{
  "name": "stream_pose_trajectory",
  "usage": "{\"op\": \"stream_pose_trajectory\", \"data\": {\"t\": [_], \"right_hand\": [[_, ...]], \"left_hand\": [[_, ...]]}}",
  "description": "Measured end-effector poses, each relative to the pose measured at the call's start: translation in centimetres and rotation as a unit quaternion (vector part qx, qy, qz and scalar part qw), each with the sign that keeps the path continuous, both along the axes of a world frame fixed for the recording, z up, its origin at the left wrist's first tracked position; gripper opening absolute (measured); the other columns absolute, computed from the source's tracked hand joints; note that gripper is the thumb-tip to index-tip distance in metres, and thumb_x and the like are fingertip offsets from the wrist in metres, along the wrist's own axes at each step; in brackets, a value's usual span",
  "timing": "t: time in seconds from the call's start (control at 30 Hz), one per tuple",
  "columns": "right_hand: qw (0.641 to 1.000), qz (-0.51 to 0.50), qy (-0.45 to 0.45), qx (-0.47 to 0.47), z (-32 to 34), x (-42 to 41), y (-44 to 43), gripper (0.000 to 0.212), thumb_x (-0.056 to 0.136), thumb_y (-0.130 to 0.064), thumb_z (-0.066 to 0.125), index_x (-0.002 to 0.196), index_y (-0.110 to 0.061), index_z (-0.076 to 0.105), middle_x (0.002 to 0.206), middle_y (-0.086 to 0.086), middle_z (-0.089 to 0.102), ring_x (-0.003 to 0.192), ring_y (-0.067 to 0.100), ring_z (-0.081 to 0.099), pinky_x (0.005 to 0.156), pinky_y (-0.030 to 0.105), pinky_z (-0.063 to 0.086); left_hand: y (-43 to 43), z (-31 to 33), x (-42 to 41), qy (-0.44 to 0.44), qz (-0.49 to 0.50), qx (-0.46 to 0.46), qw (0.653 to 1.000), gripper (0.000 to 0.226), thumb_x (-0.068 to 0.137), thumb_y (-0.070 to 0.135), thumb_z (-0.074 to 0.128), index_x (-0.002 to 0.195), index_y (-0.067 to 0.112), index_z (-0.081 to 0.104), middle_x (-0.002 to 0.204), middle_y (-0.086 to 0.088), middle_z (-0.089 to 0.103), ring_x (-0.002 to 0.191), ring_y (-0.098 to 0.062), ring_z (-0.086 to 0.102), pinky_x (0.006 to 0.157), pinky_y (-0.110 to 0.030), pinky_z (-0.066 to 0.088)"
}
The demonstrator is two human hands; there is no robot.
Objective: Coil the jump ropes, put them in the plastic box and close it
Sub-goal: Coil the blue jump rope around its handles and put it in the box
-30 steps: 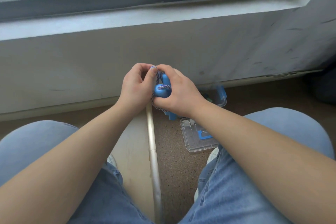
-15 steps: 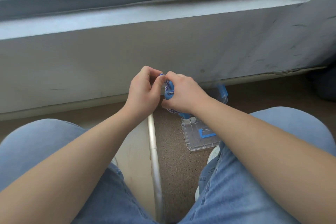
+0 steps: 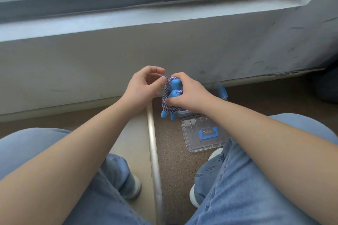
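Two blue handles (image 3: 176, 84) of one jump rope (image 3: 171, 108), head view, held side by side above the floor at mid-frame, lower ends pointing down toward seven o'clock.
- Cord (image 3: 166, 95): purple-and-white braid, wound around the handles, one loop rising at their eleven o'clock.
- Right hand (image 3: 190, 95): fingers and thumb curled round both handles, clamping them together.
- Left hand (image 3: 144, 86): thumb and forefinger pinching the raised loop, other fingers curled.
- Lid (image 3: 193, 139): clear plastic, blue latch on top, flat on the speckled floor at five o'clock of the hands, just beside the right knee.
- Box (image 3: 222, 93): mostly hidden behind the right wrist; a blue clip shows at three o'clock of that hand, near the wall (image 3: 237, 56).
- Metal strip (image 3: 152, 142): runs along the floor from under the left hand toward six o'clock, between the jeans-clad legs.
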State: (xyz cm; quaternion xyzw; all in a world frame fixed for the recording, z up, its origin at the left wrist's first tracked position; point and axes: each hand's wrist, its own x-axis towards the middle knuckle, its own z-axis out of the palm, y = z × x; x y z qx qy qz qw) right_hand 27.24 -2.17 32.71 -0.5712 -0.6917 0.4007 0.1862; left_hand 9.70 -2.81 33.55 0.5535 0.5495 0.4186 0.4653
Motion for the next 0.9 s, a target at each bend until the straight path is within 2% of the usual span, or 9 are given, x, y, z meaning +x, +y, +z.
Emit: {"op": "stream_pose_trajectory", "data": {"t": [0.1,0.23,0.37,0.5,0.6,0.7,0.8,0.9], "right_hand": [[0.999,-0.026,0.025,0.004,0.4,0.3,0.3,0.073,0.073,-0.037,0.082,0.135,-0.030,0.044,0.118,-0.006,0.060,0.099,0.014,0.063,0.078,0.027,0.053],[0.997,-0.059,0.056,0.016,0.6,0.5,1.2,0.076,0.073,-0.038,0.082,0.138,-0.032,0.044,0.122,-0.009,0.060,0.105,0.011,0.061,0.077,0.019,0.045],[0.993,-0.094,0.078,0.004,-0.7,0.9,3.4,0.076,0.071,-0.034,0.084,0.138,-0.032,0.046,0.123,-0.007,0.060,0.109,0.012,0.061,0.088,0.026,0.049],[0.983,-0.146,0.105,-0.030,-3.5,1.1,6.2,0.076,0.066,-0.032,0.084,0.133,-0.035,0.049,0.119,-0.007,0.062,0.106,0.014,0.063,0.095,0.037,0.054],[0.974,-0.180,0.117,-0.067,-6.0,1.3,8.1,0.081,0.058,-0.035,0.084,0.132,-0.036,0.050,0.118,-0.008,0.062,0.106,0.016,0.063,0.093,0.042,0.056],[0.957,-0.225,0.147,-0.106,-8.6,2.0,9.6,0.092,0.046,-0.042,0.081,0.132,-0.038,0.049,0.120,-0.008,0.060,0.107,0.018,0.063,0.088,0.045,0.059],[0.928,-0.279,0.199,-0.147,-10.7,3.2,10.8,0.091,0.057,-0.029,0.086,0.138,-0.034,0.044,0.125,-0.003,0.057,0.110,0.024,0.062,0.081,0.049,0.061],[0.905,-0.317,0.224,-0.175,-13.1,4.6,12.0,0.090,0.064,-0.021,0.087,0.141,-0.031,0.041,0.126,0.001,0.056,0.108,0.026,0.063,0.077,0.051,0.062]], "left_hand": [[-0.2,-0.4,0.0,-0.006,-0.026,-0.031,0.999,0.021,0.093,0.013,0.064,0.111,0.024,0.064,0.107,0.001,0.071,0.090,-0.007,0.067,0.074,-0.030,0.059],[0.5,-1.4,0.7,-0.015,0.008,-0.064,0.998,0.030,0.092,0.008,0.058,0.119,0.019,0.064,0.114,0.000,0.070,0.092,-0.006,0.069,0.073,-0.024,0.056],[1.3,-2.8,1.5,0.013,0.012,-0.097,0.995,0.036,0.085,0.013,0.059,0.119,0.020,0.064,0.109,0.006,0.071,0.094,-0.003,0.067,0.075,-0.021,0.051],[3.2,-5.4,1.9,0.065,0.051,-0.122,0.989,0.038,0.088,0.016,0.057,0.124,0.025,0.062,0.119,0.003,0.062,0.103,-0.007,0.061,0.075,-0.017,0.046],[5.0,-8.0,2.0,0.102,0.048,-0.166,0.980,0.045,0.090,0.017,0.054,0.133,0.026,0.057,0.126,0.000,0.056,0.109,-0.011,0.057,0.087,-0.022,0.042],[6.6,-10.2,2.7,0.139,0.013,-0.206,0.969,0.051,0.090,0.021,0.055,0.141,0.027,0.050,0.132,-0.002,0.053,0.118,-0.017,0.055,0.102,-0.033,0.045],[8.3,-12.6,3.7,0.125,-0.007,-0.266,0.956,0.053,0.090,0.024,0.056,0.142,0.025,0.046,0.124,-0.002,0.057,0.096,-0.018,0.062,0.098,-0.044,0.052],[9.7,-15.6,4.6,0.121,-0.031,-0.300,0.946,0.056,0.082,0.026,0.056,0.138,0.023,0.051,0.115,-0.006,0.065,0.093,-0.024,0.069,0.094,-0.047,0.055]]}}
